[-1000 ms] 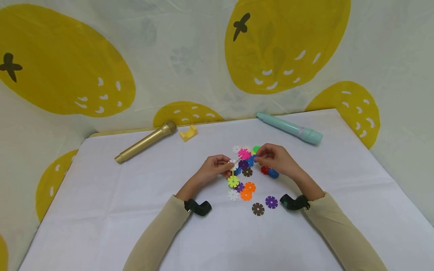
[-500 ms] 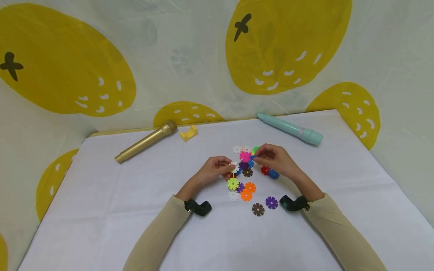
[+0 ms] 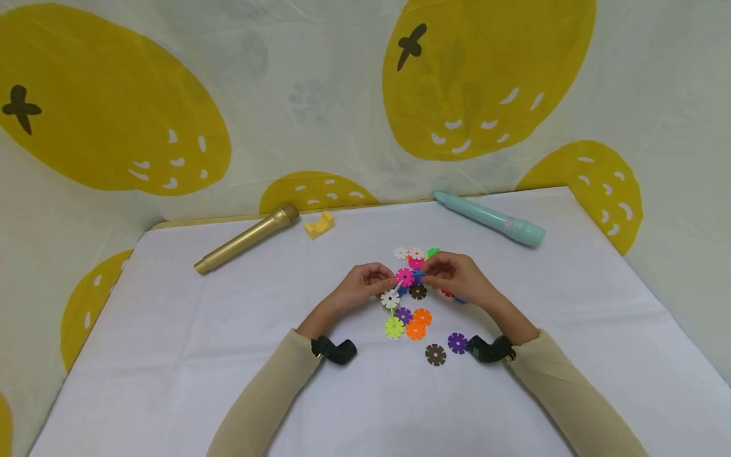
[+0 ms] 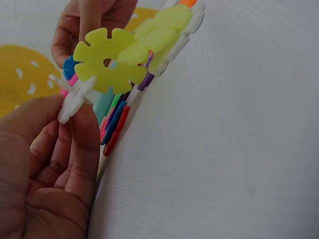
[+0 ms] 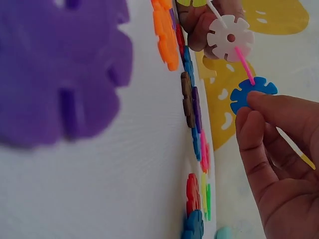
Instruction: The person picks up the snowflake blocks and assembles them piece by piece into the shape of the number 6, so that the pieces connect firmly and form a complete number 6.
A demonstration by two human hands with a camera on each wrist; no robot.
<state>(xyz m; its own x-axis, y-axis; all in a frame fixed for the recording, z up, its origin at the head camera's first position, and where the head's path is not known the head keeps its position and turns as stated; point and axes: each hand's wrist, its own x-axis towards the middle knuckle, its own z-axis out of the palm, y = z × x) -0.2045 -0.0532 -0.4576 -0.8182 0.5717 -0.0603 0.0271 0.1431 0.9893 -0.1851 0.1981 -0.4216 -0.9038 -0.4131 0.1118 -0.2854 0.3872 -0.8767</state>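
Observation:
A chain of slotted plastic flower discs hangs between my hands, joined edge to edge. It runs from yellow-green discs (image 4: 94, 59) through white discs (image 5: 219, 42) and a pink disc (image 3: 405, 277) to a blue disc (image 5: 241, 94). With thumb and fingers, my left hand (image 3: 365, 284) pinches a white disc (image 4: 70, 107) of the chain. My right hand (image 3: 459, 277) pinches the blue disc at the other end, where it meets the pink one. In the head view the fingertips partly cover the blue disc.
Loose discs lie under and around the hands, among them orange (image 3: 415, 330), brown (image 3: 436, 355) and purple (image 3: 457, 343) ones. Towards the back of the white-covered table (image 3: 200, 355) are a gold microphone (image 3: 248, 238), a yellow cradle-shaped block (image 3: 319, 225) and a mint-green microphone (image 3: 488, 218).
The right hand has shifted left and slightly down with the blue disc, closer to the left hand. The pink disc has moved down and left; the white and yellow-green discs hang lower.

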